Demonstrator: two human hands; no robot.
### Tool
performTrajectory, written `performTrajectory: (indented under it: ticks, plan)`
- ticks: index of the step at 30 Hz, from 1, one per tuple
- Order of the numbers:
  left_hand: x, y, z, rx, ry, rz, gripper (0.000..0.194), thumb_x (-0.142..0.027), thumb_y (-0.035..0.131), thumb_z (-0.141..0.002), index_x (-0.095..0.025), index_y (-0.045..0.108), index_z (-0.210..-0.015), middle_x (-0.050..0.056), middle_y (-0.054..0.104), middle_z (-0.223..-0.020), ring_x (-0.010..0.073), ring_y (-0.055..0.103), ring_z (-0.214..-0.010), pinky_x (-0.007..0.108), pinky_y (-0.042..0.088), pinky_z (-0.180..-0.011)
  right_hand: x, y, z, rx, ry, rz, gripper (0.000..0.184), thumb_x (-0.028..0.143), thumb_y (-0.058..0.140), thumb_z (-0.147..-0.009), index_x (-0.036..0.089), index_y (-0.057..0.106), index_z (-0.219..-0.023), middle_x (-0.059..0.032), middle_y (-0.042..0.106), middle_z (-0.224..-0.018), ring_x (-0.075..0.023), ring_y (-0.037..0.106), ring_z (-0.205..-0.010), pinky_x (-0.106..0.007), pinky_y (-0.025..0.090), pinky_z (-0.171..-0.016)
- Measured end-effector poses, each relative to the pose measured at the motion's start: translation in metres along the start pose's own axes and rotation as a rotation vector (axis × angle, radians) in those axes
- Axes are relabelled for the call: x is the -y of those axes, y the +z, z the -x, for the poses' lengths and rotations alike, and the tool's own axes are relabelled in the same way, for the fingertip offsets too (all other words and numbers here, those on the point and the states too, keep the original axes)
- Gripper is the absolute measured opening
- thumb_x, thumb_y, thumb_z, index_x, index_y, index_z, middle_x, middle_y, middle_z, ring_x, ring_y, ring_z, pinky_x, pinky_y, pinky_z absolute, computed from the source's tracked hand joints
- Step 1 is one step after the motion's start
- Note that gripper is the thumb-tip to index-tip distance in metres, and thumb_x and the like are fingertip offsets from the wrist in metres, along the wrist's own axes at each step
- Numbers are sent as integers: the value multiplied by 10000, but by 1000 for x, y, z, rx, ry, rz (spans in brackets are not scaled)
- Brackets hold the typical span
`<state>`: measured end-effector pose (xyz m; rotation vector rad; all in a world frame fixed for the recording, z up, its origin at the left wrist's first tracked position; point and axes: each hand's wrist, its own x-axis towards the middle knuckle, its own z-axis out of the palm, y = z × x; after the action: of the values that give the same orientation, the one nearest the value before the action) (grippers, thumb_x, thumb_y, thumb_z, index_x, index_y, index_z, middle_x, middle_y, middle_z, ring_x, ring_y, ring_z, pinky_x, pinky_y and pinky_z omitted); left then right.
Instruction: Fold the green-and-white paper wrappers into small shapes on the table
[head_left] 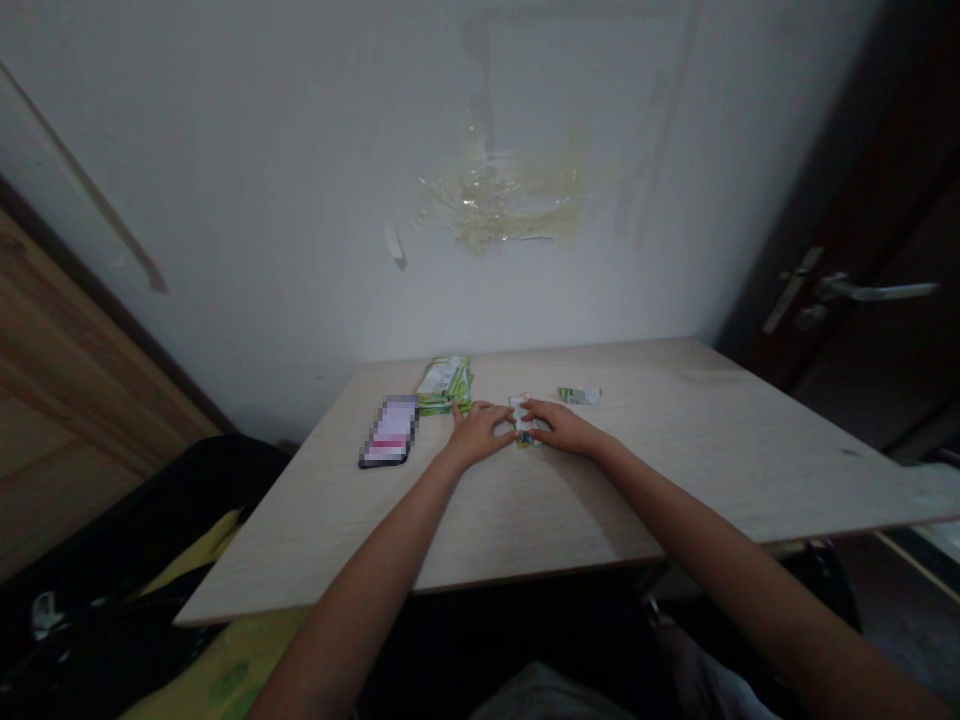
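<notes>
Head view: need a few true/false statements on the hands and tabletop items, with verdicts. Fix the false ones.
1. The left hand and right hand are both at one small printed packet. True.
2. The phone lies left of the left hand. True.
3. The right hand is on the phone. False: it is at the small printed packet.
4. A pile of green packets lies near the wall. True.
5. Every packet is in that pile. False: a lone packet lies beyond the right hand.

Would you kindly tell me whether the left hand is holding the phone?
No, the phone lies on the table, visibly apart from the left hand.
</notes>
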<state>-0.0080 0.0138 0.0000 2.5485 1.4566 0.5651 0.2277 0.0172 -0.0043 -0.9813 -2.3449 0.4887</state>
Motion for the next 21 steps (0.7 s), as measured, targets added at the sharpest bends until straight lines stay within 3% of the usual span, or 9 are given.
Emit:
performTrajectory:
  ticks: [10, 15, 21]
  plan:
    - [1, -6, 1, 56, 21, 0, 468, -625, 600, -864, -350, 657, -1238, 20, 629, -1364, 325, 430, -1339, 689, 52, -1183, -1, 0, 3, 13, -21, 33, 452, 364, 618, -918, 180, 585, -1330, -159, 516, -1481, -283, 468, -1392, -493, 362, -1166]
    - [2, -7, 1, 72, 27, 10, 473, -625, 612, -853, -346, 658, -1232, 15, 617, -1383, 321, 423, -1354, 681, 27, -1189, -13, 1, 4, 20, -2, -17, 386, 371, 650, -903, 197, 656, -1247, -138, 504, -1496, -279, 425, -1426, -483, 315, -1202]
    - [3, -4, -1, 78, 14, 29, 470, -632, 623, -843, -343, 664, -1210, 13, 610, -1399, 307, 413, -1364, 672, -14, -1189, -24, 2, 2, -4, 21, -58, 305, 340, 548, -968, 230, 705, -1206, -111, 507, -1494, -256, 476, -1386, -484, 351, -1186]
